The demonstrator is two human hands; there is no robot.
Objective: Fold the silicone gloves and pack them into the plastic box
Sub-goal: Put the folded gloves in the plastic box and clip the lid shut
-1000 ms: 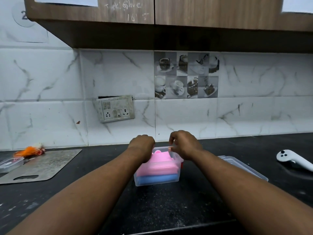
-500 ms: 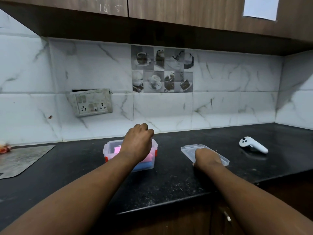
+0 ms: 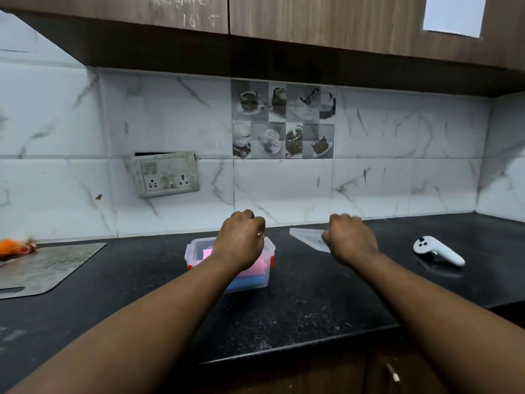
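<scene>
Left hand (image 3: 241,243) is over the plastic box (image 3: 196,251), knuckles up, fingers curled down out of sight; whether they grip the far rim or press the gloves, I cannot tell; the box sits mid-counter (image 3: 312,294), nearer the back edge, pink glove (image 3: 260,265) folded on top of blue glove (image 3: 247,281) inside. Right hand (image 3: 350,241) is clenched round the near corner of the clear lid (image 3: 308,237), which is raised and tilted, right of the box and apart from it. To close well: level the lid, square it over the rim, tuck the pink fold below it, then press until the red clips (image 3: 272,260) catch. The lid is blurred; its far edge fades into the wall.
</scene>
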